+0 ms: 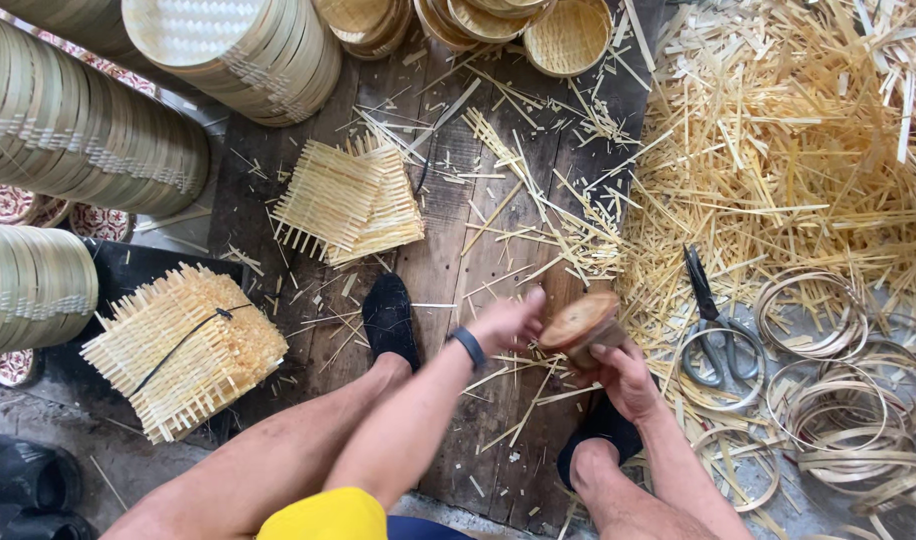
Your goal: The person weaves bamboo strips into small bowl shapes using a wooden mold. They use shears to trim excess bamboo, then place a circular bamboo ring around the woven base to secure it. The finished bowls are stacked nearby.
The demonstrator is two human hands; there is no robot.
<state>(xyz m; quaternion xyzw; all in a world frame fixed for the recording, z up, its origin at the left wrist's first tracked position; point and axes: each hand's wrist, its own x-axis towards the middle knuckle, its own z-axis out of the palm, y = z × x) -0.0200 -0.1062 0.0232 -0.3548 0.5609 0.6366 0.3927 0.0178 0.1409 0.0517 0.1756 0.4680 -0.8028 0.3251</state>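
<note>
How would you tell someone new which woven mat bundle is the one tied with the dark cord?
Start at the dark wooden boards under the person's feet. Two stacks of square woven bamboo mats lie on their left part; the loose stack sits further up, near the stacked round trays. The tied bundle lies lower left, at the boards' edge, thicker, with a dark cord running diagonally across its top.

I hold a round wooden block (581, 325) between my two hands, tilted, its flat pale-brown top facing up, above the plank floor.
</note>
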